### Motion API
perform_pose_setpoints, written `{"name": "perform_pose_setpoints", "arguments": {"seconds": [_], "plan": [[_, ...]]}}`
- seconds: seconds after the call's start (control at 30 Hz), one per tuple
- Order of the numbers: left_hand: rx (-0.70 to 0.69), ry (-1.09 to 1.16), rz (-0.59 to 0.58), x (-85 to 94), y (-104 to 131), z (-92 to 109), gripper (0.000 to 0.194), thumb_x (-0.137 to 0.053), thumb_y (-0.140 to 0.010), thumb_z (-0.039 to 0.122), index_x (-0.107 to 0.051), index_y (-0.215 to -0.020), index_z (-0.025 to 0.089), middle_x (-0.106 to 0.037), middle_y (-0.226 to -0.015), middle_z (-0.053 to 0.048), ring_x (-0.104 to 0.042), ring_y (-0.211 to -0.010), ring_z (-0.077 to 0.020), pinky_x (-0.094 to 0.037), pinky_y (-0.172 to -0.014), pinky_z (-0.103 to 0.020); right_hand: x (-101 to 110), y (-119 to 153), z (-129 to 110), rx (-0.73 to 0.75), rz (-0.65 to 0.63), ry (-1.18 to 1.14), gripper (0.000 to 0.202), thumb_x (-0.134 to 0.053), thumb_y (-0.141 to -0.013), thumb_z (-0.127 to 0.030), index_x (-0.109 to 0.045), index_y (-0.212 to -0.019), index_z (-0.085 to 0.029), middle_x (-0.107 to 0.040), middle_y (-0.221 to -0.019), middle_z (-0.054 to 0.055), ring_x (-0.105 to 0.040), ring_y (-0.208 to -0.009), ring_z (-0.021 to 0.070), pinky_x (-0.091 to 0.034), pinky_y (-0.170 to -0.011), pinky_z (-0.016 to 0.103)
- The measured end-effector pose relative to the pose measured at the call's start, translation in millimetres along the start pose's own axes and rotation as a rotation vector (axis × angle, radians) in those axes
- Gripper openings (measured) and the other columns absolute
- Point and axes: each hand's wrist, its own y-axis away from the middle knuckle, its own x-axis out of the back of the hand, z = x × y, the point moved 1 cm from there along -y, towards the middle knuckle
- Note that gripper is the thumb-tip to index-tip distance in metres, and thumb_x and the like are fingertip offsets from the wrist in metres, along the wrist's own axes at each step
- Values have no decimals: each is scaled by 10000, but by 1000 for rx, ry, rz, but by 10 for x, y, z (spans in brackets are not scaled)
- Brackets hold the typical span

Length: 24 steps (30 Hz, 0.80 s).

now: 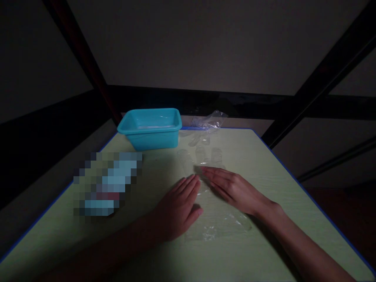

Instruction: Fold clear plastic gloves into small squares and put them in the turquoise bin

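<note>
A clear plastic glove point(210, 231) lies flat on the pale table point(141, 250), its finger parts pointing to the far edge. My left hand point(183, 205) rests at the glove's left side, fingers stretched forward and thumb apart, holding nothing. From the right, my right hand point(230, 186) lies over the glove's middle with its fingers extended and nothing gripped. The fingertips of both hands are near each other. Behind them, more crumpled clear plastic point(210, 121) sits at the table's far edge.
A light blue plastic basin point(157, 139) stands at the far left of the table. A blurred-out light blue item point(117, 180) lies nearer on the left. Blue edging point(280, 162) runs round the table, and a wall is behind it.
</note>
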Motion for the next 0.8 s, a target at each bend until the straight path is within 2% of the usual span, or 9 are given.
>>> {"name": "perform_pose_setpoints", "arguments": {"seconds": [0.07, 0.17, 0.37, 0.43, 0.5, 0.6, 0.7, 0.8], "plan": [[3, -31, -21, -13, -6, 0, 548, -429, -877, 335, -351, -1304, 1, -376, -1382, -249, -308, -1320, -302, -314, -1060, -468, -26, 10, -93, 20, -61, 2, 419, -327, -929, -146, -407, -1323, -26, -412, -1385, 169, -362, -1292, 195, -359, -1052, 367], [-6, -51, -44, -11, -13, 1, 592, -456, -862, 371, -339, -1310, 3, -336, -1405, -250, -273, -1336, -301, -283, -1076, -454, -111, 105, -145, 32, -149, 3, 478, -352, -937, -211, -309, -1373, -20, -301, -1439, 177, -242, -1342, 200, -273, -1091, 390], [-13, -21, -87, 6, -10, -1, 655, -458, -858, 397, -274, -1354, 13, -256, -1450, -229, -199, -1364, -286, -229, -1096, -442, -218, 318, -91, -19, -208, -37, 627, -379, -922, -407, -209, -1419, -65, -238, -1468, 179, -172, -1364, 215, -221, -1103, 439], [-13, 12, -72, 22, -19, -17, 665, -466, -854, 402, -266, -1359, 19, -252, -1453, -227, -196, -1365, -288, -235, -1089, -459, -172, 316, -67, 3, -163, -59, 613, -382, -921, -406, -236, -1411, -67, -282, -1457, 183, -213, -1357, 228, -236, -1095, 461], [-12, 64, -14, 59, -40, -48, 646, -469, -854, 383, -276, -1355, 24, -256, -1451, -228, -204, -1360, -293, -261, -1072, -476, -86, 277, -21, -11, -60, -78, 513, -384, -928, -354, -337, -1366, -91, -411, -1392, 174, -344, -1302, 239, -298, -1060, 480], [40, 149, 133, 141, -71, -125, 450, -444, -859, 258, -416, -1267, 70, -406, -1363, -195, -350, -1275, -270, -351, -1012, -452, 56, 166, 68, -105, 138, -122, 313, -352, -927, -214, -547, -1158, -131, -620, -1091, 133, -565, -1027, 217, -458, -890, 422], [84, 187, 246, 198, -60, -211, 267, -415, -836, 144, -579, -1046, 124, -587, -1038, -111, -517, -987, -212, -452, -856, -380, 126, 19, 95, -186, 213, -203, 289, -351, -882, -114, -622, -979, -137, -595, -829, 80, -581, -789, 178, -486, -709, 330], [83, 193, 311, 202, -9, -281, 240, -401, -826, 109, -633, -885, 128, -562, -794, -61, -503, -770, -172, -450, -686, -304, 84, -102, 23, -204, 142, -289, 313, -360, -842, -56, -637, -972, -125, -562, -786, 61, -564, -743, 167, -457, -672, 308]]}}
